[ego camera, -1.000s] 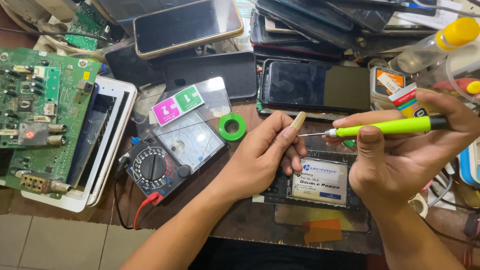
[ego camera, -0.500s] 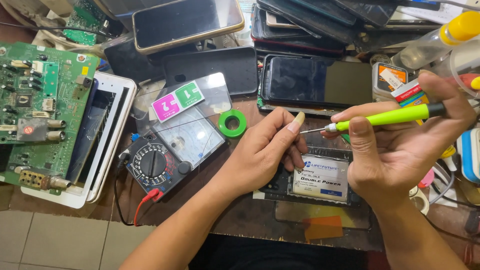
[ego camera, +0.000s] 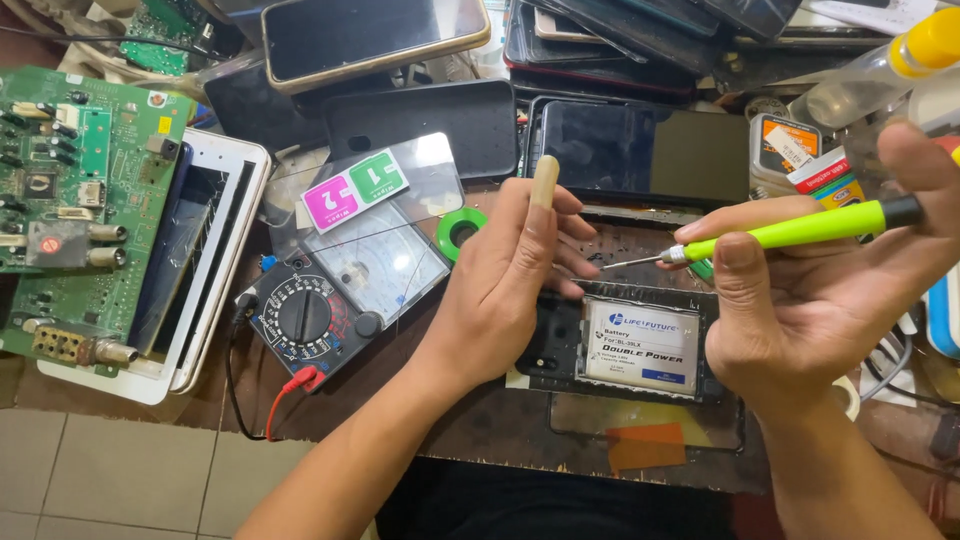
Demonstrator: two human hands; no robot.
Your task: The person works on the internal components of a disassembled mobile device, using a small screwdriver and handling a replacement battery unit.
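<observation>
Right hand (ego camera: 800, 310) grips one green screwdriver (ego camera: 800, 229); left hand (ego camera: 510, 290) rests half-curled, empty.

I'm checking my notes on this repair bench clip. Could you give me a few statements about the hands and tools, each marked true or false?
1. The right hand holds a slim lime-green screwdriver. True.
2. The left hand grips a hammer. False: it rests on the opened black phone with a white battery.
3. The black dial multimeter lies left of the left hand. True.
4. The small green tape ring sits on the green circuit board. False: it lies on the table.
</observation>
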